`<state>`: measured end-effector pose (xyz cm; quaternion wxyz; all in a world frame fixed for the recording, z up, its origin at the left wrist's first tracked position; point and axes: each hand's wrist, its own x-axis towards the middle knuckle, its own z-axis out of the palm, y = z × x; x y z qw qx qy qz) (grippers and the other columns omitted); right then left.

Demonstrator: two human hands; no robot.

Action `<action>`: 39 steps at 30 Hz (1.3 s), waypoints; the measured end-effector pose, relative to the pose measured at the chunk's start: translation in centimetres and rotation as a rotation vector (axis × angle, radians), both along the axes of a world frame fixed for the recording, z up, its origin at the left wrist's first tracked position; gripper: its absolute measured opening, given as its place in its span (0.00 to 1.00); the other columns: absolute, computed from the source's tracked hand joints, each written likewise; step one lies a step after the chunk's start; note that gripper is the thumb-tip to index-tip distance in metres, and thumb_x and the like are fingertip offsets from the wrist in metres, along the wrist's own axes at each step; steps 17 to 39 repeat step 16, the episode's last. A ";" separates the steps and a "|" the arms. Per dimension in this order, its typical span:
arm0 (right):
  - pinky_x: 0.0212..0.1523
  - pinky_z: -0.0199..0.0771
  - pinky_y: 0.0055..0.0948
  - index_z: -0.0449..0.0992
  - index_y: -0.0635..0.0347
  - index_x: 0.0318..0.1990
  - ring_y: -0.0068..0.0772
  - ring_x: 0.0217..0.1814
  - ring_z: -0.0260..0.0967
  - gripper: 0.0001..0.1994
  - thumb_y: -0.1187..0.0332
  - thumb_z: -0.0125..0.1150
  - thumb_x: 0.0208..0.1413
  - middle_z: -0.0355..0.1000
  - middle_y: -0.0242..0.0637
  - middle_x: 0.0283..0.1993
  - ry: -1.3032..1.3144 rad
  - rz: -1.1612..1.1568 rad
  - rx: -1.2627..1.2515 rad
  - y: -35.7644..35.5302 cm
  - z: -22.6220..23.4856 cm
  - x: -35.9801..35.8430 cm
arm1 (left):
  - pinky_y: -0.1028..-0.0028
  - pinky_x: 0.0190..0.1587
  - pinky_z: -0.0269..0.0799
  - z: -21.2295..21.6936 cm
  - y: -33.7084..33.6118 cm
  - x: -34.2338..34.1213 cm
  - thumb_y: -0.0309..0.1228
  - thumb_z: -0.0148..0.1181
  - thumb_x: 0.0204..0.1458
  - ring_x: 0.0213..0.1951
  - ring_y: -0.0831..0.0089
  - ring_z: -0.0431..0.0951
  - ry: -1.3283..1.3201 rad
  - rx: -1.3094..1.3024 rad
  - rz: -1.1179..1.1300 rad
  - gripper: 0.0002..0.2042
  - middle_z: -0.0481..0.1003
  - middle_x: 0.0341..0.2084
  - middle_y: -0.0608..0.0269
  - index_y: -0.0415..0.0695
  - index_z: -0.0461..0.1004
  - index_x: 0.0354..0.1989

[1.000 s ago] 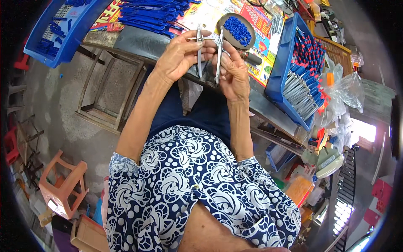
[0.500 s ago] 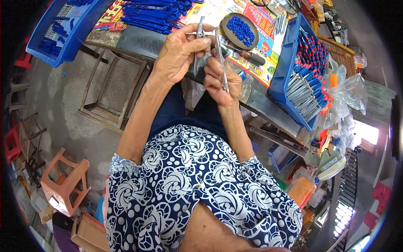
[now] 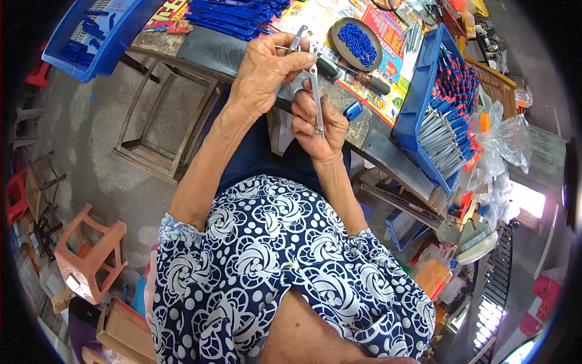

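My left hand [image 3: 262, 71] pinches a small grey metal lever piece [image 3: 297, 40] between thumb and fingers, with a thin rod sticking out to the left. Just to its right, my right hand [image 3: 319, 124] is closed round a flat silver metal strip [image 3: 315, 91] with holes in it, held nearly upright. The strip's top comes close to the left thumb tip; I cannot tell whether the two metal parts touch. Beyond the hands, a round brown dish [image 3: 335, 41] holds many small blue pieces [image 3: 357, 43]. A blue-capped item [image 3: 353, 110] lies beside my right hand.
Long blue parts [image 3: 233, 15] are piled at the table's far left. A blue crate [image 3: 407, 115] of metal rods and blue-red handles stands at the right. Another blue basket [image 3: 91, 71] is at far left. Dark-handled tools [image 3: 371, 84] lie near the dish. A wooden frame stool [image 3: 145, 155] stands below.
The silver strip has turned to show its flat, holed face and stands more upright. The lever piece in my left hand has tilted to the right, and its lower end is now hidden.
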<state>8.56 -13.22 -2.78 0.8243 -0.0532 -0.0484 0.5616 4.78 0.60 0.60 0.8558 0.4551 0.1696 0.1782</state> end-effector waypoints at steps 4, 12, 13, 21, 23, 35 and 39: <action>0.19 0.49 0.15 0.58 0.70 0.50 0.17 0.23 0.47 0.19 0.69 0.50 0.53 0.53 0.31 0.25 -0.021 0.002 -0.016 -0.1 -0.2 0.1 | 0.88 0.20 0.59 -0.4 0.2 -0.1 0.24 0.61 0.39 0.18 0.88 0.65 -0.024 -0.006 -0.019 0.06 0.71 0.17 0.72 0.42 0.73 0.28; 0.20 0.49 0.17 0.58 0.70 0.51 0.19 0.24 0.48 0.19 0.69 0.49 0.53 0.54 0.32 0.25 -0.117 -0.018 -0.072 -0.1 -0.3 0.2 | 0.89 0.20 0.58 -0.4 0.2 -0.2 0.25 0.60 0.41 0.18 0.87 0.65 -0.018 0.011 -0.001 0.06 0.70 0.17 0.71 0.40 0.72 0.29; 0.20 0.49 0.17 0.58 0.70 0.51 0.19 0.24 0.48 0.19 0.69 0.49 0.53 0.54 0.32 0.25 -0.117 -0.018 -0.071 -0.1 -0.3 0.3 | 0.89 0.20 0.58 -0.4 0.2 -0.2 0.25 0.60 0.41 0.18 0.87 0.65 -0.018 0.011 0.000 0.06 0.70 0.17 0.71 0.40 0.72 0.29; 0.20 0.49 0.17 0.58 0.70 0.51 0.19 0.24 0.48 0.19 0.69 0.49 0.54 0.55 0.32 0.25 -0.124 -0.024 -0.071 -0.1 -0.3 0.3 | 0.88 0.21 0.59 -1.1 0.4 -0.1 0.26 0.60 0.42 0.19 0.86 0.67 -0.074 -0.029 -0.039 0.09 0.72 0.19 0.69 0.38 0.72 0.32; 0.20 0.49 0.17 0.58 0.70 0.51 0.19 0.24 0.48 0.19 0.69 0.49 0.54 0.55 0.32 0.25 -0.124 -0.024 -0.071 -0.1 -0.3 0.3 | 0.88 0.21 0.59 -1.1 0.4 -0.1 0.26 0.60 0.42 0.19 0.86 0.67 -0.074 -0.029 -0.039 0.09 0.72 0.19 0.69 0.38 0.72 0.32; 0.20 0.49 0.17 0.58 0.70 0.51 0.19 0.24 0.48 0.19 0.69 0.49 0.54 0.55 0.32 0.25 -0.124 -0.024 -0.071 -0.1 -0.3 0.3 | 0.88 0.21 0.59 -1.1 0.4 -0.1 0.26 0.60 0.42 0.19 0.86 0.67 -0.074 -0.029 -0.039 0.09 0.72 0.19 0.69 0.38 0.72 0.32; 0.20 0.49 0.17 0.58 0.70 0.51 0.19 0.24 0.48 0.19 0.69 0.49 0.54 0.55 0.32 0.25 -0.124 -0.024 -0.071 -0.1 -0.3 0.3 | 0.88 0.21 0.59 -1.1 0.4 -0.1 0.26 0.60 0.42 0.19 0.86 0.67 -0.074 -0.029 -0.039 0.09 0.72 0.19 0.69 0.38 0.72 0.32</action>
